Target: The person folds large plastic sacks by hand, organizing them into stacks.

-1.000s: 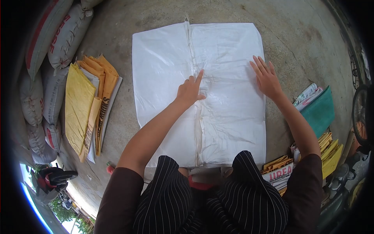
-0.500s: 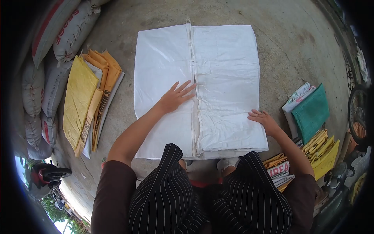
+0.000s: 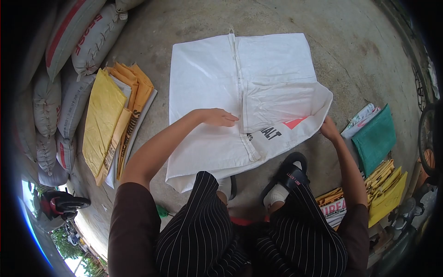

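White sack, long axis twelve to six: left hand flat and open at centre; right hand pinching its lifted four-o'clock edge.

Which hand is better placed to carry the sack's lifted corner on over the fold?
Right, probably. The right hand already grips the raised near corner of the white sack, its printed underside showing. The left hand lies flat at the centre seam, pinning the sack to the floor.
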`<control>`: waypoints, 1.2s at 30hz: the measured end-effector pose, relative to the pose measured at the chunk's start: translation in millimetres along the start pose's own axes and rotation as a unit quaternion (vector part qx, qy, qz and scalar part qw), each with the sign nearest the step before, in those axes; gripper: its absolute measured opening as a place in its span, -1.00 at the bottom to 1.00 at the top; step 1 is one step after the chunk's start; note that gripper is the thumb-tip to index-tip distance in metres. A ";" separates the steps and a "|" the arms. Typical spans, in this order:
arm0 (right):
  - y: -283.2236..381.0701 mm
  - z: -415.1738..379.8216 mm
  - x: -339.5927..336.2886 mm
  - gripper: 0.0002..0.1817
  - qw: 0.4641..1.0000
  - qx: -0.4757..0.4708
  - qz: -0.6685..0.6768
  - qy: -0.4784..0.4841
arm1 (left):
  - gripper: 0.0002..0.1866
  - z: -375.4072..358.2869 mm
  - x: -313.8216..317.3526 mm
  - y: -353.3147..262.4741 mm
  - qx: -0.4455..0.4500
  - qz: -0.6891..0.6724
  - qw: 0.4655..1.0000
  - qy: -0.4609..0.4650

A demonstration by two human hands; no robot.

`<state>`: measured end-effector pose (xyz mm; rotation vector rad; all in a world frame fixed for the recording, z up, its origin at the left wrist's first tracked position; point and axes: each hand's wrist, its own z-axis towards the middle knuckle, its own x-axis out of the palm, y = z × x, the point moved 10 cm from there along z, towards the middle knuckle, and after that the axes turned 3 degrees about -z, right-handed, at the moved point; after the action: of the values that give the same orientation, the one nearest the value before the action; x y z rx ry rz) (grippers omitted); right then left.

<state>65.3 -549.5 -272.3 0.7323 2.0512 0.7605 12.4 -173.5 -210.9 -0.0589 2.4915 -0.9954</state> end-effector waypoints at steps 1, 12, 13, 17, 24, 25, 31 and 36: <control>0.9 -1.3 -1.5 -0.65 1.000 0.011 -0.004 -0.012 | -0.47 -11.9 -9.1 13.2 -0.088 -0.138 0.985 0.051; -57.1 25.2 -2.3 -0.47 0.971 0.079 -0.213 -0.077 | -0.16 -195.2 20.9 6.8 -0.101 0.110 0.951 -0.272; -50.9 25.3 -2.1 -0.45 0.972 0.072 -0.212 -0.065 | -0.16 -202.6 27.1 3.6 -0.113 0.136 0.945 -0.275; -44.1 29.4 -7.3 -0.43 0.974 0.070 -0.196 -0.093 | -0.14 -202.0 64.2 10.1 -0.112 0.174 0.945 -0.253; -44.8 20.7 -14.3 -0.37 0.975 0.140 -0.141 -0.101 | -0.52 -187.3 81.4 110.8 -0.122 -0.240 0.829 -0.491; -49.4 18.5 -13.5 -0.37 0.974 0.173 -0.121 -0.082 | -0.63 -193.9 77.8 122.3 -0.169 -0.288 0.788 -0.518; -39.0 7.3 -12.5 -0.41 0.958 0.260 -0.092 -0.071 | -0.51 -164.1 50.5 172.2 -0.382 -0.304 0.697 -0.525; -25.4 0.8 -17.8 -0.41 0.946 0.225 -0.199 -0.122 | -0.45 -159.0 56.8 191.7 -0.382 -0.250 0.670 -0.585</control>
<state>69.1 -578.6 -282.6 0.5880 2.0644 -0.0322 -82.2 58.8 -259.4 -1.2577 1.4150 0.1369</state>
